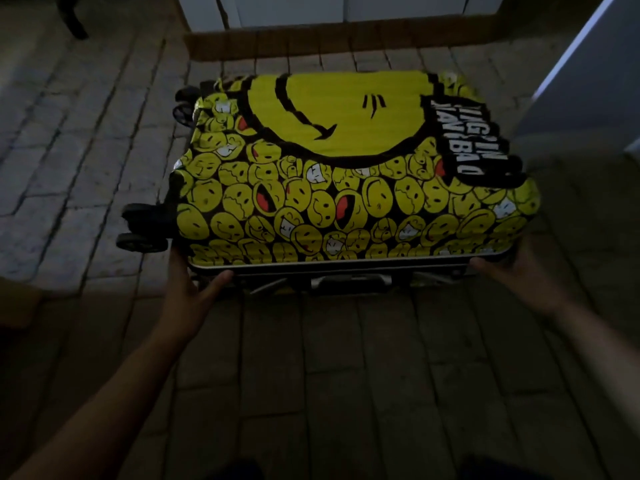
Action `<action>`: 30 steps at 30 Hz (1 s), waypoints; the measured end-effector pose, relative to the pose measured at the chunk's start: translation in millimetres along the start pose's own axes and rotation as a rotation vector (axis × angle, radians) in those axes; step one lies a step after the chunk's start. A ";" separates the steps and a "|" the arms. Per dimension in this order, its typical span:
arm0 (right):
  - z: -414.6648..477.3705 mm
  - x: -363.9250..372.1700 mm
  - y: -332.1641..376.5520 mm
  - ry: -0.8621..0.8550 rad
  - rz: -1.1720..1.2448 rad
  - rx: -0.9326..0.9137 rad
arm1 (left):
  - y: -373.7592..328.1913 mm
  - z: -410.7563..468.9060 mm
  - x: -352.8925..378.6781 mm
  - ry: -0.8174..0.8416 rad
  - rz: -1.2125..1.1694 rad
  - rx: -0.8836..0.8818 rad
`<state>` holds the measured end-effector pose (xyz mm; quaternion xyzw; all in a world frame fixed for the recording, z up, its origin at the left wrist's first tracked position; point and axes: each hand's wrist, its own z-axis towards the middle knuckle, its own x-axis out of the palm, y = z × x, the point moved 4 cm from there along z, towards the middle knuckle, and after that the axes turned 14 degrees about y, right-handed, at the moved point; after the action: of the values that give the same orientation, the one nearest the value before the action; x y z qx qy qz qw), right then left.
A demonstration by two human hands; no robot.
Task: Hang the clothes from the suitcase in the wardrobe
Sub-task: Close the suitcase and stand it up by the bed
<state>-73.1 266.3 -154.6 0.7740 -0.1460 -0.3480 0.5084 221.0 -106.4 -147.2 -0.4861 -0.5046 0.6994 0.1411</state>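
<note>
A closed suitcase in a yellow smiley-face cover lies flat on the tiled floor, wheels to the left, side handle facing me. My left hand is at its near left corner, thumb stretched along the lower edge, fingers hidden behind the corner. At the near right corner sits my right hand, fingers straight against the side. No clothes show. The white wardrobe stands behind the suitcase at the top, with one door swung open at the right.
A wooden plinth runs under the wardrobe just beyond the suitcase. A dark furniture leg stands at the top left. Tiled floor stretches to the left and in front of me; the room is dim.
</note>
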 end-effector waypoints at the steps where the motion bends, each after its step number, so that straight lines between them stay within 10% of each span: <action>1: -0.1 2.4 -1.7 -0.007 -0.004 -0.011 | 3.5 -1.0 1.2 -0.005 0.001 0.001; 30: -0.3 36.7 -56.1 -0.228 -0.024 0.053 | 32.1 -15.0 41.6 -0.095 -0.087 -0.091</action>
<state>-53.8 269.9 -218.7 0.7444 -0.2028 -0.4357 0.4635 222.5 -83.7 -196.9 -0.4358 -0.5628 0.6911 0.1249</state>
